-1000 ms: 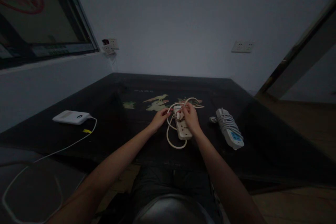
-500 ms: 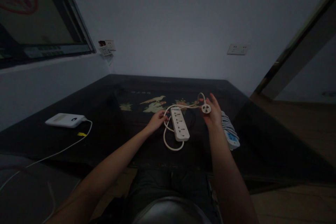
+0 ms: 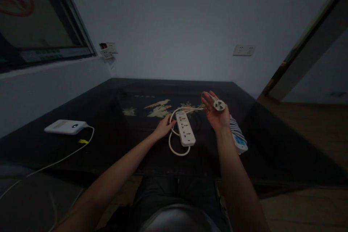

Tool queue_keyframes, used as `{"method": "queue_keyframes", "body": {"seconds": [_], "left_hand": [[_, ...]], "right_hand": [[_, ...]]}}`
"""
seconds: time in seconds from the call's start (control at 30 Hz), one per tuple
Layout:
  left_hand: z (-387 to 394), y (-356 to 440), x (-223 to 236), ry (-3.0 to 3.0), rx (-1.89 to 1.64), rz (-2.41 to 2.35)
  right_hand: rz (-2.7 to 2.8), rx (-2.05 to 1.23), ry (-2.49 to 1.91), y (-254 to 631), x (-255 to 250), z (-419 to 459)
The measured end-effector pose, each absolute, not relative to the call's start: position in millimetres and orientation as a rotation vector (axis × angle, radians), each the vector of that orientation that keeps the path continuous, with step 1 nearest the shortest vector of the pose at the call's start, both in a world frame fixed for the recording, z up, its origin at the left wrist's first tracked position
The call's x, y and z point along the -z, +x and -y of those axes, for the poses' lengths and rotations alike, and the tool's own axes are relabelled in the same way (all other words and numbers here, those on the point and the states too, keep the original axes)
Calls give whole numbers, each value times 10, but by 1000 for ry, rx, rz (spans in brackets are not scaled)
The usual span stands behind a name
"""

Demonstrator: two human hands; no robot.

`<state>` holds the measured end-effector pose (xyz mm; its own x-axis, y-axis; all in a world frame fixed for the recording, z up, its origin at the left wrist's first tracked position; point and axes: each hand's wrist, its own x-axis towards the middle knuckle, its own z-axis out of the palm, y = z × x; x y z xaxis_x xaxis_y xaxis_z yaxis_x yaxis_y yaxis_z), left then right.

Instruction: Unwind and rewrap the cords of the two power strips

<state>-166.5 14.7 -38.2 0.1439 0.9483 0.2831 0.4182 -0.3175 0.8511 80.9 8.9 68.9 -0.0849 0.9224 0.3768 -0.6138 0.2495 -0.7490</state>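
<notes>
"What are the hands doing?"

"The right hand (image 3: 217,117) is palm up, fingers spread and a little curled, with a white plug (image 3: 219,105) lying against it, prongs facing the person. The left hand (image 3: 163,127) has its fingertips at the cord (image 3: 178,154); I can't tell whether they pinch it."

"And the power strip?"

"The white power strip (image 3: 186,129) lies on the dark table (image 3: 122,156) between the hands, socket side up. Its cord loops round the near end and along the left side, and stretches of it run across beyond the far end toward the right hand."

"Anything else nearby?"

"Just past the right wrist, partly hidden by it, sits a second strip (image 3: 239,143) with blue sockets and a gray cord (image 3: 236,128) wound round it. Well off to the left lies a white power bank (image 3: 63,127), its cable (image 3: 63,159) trailing over the table edge. A yellow tag (image 3: 83,141) is beside that cable."

"Farther out?"

"Wall sockets (image 3: 244,50) beyond the table, and a window (image 3: 49,18) at left."
</notes>
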Motion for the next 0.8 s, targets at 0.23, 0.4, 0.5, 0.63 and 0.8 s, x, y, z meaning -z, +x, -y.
{"method": "queue_keyframes", "body": {"seconds": [0.23,0.4,0.5,0.63,0.8], "left_hand": [[-461,-1514,257,1688,-1111,-1450],[-557,-1277,104,1664,-993,-1518],[-487,-1179,69,1734,-1073,-1504],[-384,-1127,39,1794,-1117,-1471],[-334,-1117,23,1839,-1092,-1535]], "right_hand": [[1040,-1200,-363,754,-671,-76],[968,-1027,-508,714,-615,-134],[920,-937,-589,710,-600,-153],[902,-911,-634,688,-599,-145],[951,-950,-640,552,-658,-200]]}}
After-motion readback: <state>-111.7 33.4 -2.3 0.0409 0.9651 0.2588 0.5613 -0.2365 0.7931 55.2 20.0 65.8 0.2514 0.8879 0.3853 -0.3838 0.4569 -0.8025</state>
